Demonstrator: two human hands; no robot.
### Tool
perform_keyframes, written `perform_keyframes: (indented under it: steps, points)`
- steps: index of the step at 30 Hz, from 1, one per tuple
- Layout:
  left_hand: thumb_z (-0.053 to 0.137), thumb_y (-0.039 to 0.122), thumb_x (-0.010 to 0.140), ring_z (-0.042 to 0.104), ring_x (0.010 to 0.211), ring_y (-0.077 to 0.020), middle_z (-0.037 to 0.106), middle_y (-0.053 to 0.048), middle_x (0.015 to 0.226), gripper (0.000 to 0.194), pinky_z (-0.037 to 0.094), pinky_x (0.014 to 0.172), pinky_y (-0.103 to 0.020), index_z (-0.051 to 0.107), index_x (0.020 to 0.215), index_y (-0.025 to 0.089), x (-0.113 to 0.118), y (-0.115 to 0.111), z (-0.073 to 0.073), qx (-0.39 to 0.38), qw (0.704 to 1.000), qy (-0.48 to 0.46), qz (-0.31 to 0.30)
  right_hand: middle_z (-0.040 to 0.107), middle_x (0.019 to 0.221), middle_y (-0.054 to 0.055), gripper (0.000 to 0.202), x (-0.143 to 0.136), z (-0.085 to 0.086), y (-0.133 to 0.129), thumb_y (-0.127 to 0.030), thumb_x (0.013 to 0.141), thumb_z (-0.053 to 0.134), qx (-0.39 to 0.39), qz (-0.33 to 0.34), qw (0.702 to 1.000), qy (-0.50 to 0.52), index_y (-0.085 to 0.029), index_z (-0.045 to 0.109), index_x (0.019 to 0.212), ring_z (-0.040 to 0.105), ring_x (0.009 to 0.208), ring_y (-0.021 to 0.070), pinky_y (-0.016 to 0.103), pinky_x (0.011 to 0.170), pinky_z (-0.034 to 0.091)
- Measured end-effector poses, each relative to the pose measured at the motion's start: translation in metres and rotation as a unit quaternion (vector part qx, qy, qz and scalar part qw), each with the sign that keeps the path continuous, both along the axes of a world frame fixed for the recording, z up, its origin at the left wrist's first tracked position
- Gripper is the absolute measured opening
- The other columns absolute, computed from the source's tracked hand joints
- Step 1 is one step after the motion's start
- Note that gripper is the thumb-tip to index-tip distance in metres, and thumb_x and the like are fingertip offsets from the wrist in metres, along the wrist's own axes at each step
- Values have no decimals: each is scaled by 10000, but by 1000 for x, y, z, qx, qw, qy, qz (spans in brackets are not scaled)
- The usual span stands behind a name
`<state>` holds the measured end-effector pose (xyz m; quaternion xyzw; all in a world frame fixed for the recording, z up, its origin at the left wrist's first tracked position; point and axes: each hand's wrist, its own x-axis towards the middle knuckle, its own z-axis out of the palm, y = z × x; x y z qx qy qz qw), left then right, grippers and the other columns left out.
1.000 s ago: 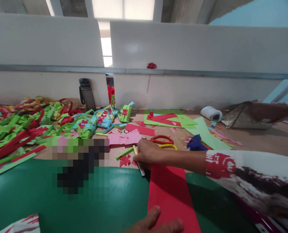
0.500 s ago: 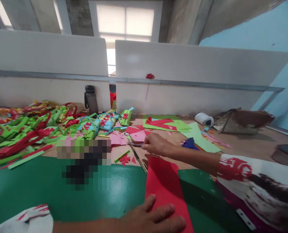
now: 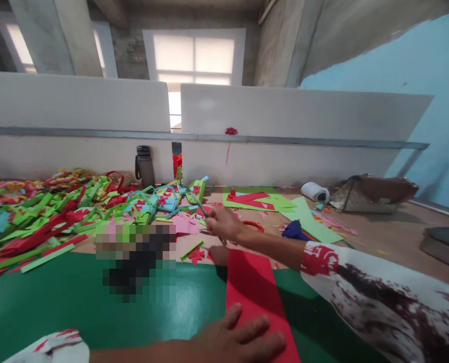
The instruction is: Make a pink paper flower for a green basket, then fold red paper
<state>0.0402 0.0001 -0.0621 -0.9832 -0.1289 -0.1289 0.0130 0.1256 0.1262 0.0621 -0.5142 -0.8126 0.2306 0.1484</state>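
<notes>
Fingers spread, my left hand (image 3: 243, 335) lies flat on a long red paper strip (image 3: 250, 282) that runs away from me over a green mat (image 3: 194, 297). Beyond the strip's far end, my right hand (image 3: 222, 224) is closed around a long thin grey strip (image 3: 198, 204), perhaps a metal ruler, raised at a slant above the table. Just behind that hand shows a red looped handle (image 3: 254, 225), likely of scissors, partly hidden by my wrist. Pink paper (image 3: 185, 223) and a red paper flower (image 3: 197, 253) lie to the left of my right hand.
A heap of coloured paper pieces (image 3: 58, 217) covers the left side, with a grey bottle (image 3: 145, 166) behind it. Green sheets (image 3: 284, 199), a white roll (image 3: 315, 192) and a handbag (image 3: 375, 194) lie at the back right. White panels (image 3: 284, 116) close off the far side.
My right hand has lifted the thin strip off the table, where it lay beside the red paper, and moved slightly left. My left hand stays on the red paper.
</notes>
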Motion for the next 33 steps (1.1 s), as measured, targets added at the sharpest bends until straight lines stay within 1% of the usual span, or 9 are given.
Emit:
perform_keyframes:
  steps: [2, 4, 7, 10, 12, 17, 22, 26, 33]
  points:
    - [326, 405, 984, 396, 1314, -345, 387, -97, 1464, 464, 430, 994, -556, 370, 1418, 248, -17, -2, 23, -40, 999, 28, 12, 618, 1062, 63, 274, 5, 15, -6, -314, 925, 542, 19, -5, 997, 70, -151, 562, 1144, 625, 859, 170, 355, 730, 539]
    - [369, 529, 938, 258, 1377, -364, 271, -155, 1508, 657, 318, 1058, -604, 219, 1484, 195, -34, -4, 46, -133, 987, 69, 50, 634, 859, 41, 218, 17, 24, -21, -120, 945, 385, 24, -8, 992, 125, -115, 553, 1084, 607, 729, 109, 245, 668, 506]
    - [316, 479, 964, 132, 1421, -314, 129, -116, 1549, 636, 191, 1122, -586, 119, 1505, 208, -53, -6, 66, -208, 969, 95, 99, 597, 704, -7, 182, 49, 23, -55, -68, 861, 418, -5, -4, 987, 163, -145, 583, 870, 546, 590, 81, 191, 569, 448]
    - [305, 381, 981, 110, 1434, -269, 122, -77, 1561, 588, 179, 1149, -531, 98, 1507, 219, -60, -8, 63, -228, 962, 79, 129, 551, 599, -24, 165, 88, 6, -91, -96, 810, 468, -53, -10, 987, 154, -158, 576, 702, 492, 511, 83, 194, 486, 393]
    - [314, 362, 980, 123, 1433, -260, 127, -79, 1563, 593, 194, 1153, -502, 93, 1508, 207, -61, -10, 57, -227, 961, 68, 143, 545, 594, -24, 152, 112, -7, -109, -134, 805, 478, -72, -22, 986, 146, -159, 599, 716, 483, 504, 91, 201, 468, 380]
    - [414, 381, 950, 195, 1417, -285, 151, -93, 1562, 682, 256, 1137, -475, 56, 1510, 228, -65, -12, 45, -213, 961, 28, 172, 542, 613, -22, 382, 151, -29, -135, -249, 818, 507, -124, -74, 981, 126, -171, 632, 1172, 479, 501, 108, 214, 456, 368]
    - [499, 500, 893, 283, 1391, -305, 237, -71, 1550, 774, 322, 1105, -496, 72, 1503, 289, -71, -14, 37, -228, 945, -29, 231, 515, 570, -15, 406, 164, -42, -142, -332, 833, 505, -131, -71, 983, 103, -187, 667, 1175, 476, 528, 121, 228, 478, 338]
    - [564, 572, 828, 288, 1382, -348, 289, -107, 1529, 870, 285, 1111, -550, 100, 1502, 273, -72, -14, 35, -216, 947, -76, 227, 536, 595, -6, 417, 167, -50, -140, -369, 837, 499, -124, -84, 986, 79, -210, 665, 1185, 457, 522, 123, 229, 449, 298]
    - [477, 763, 743, 364, 1339, -370, 373, -88, 1490, 916, 282, 1106, -566, 189, 1485, 309, -82, -20, 42, -183, 931, -142, 281, 507, 548, -20, 493, 167, -47, -139, -459, 867, 466, -134, -105, 983, 65, -185, 605, 1254, 460, 511, 130, 233, 458, 324]
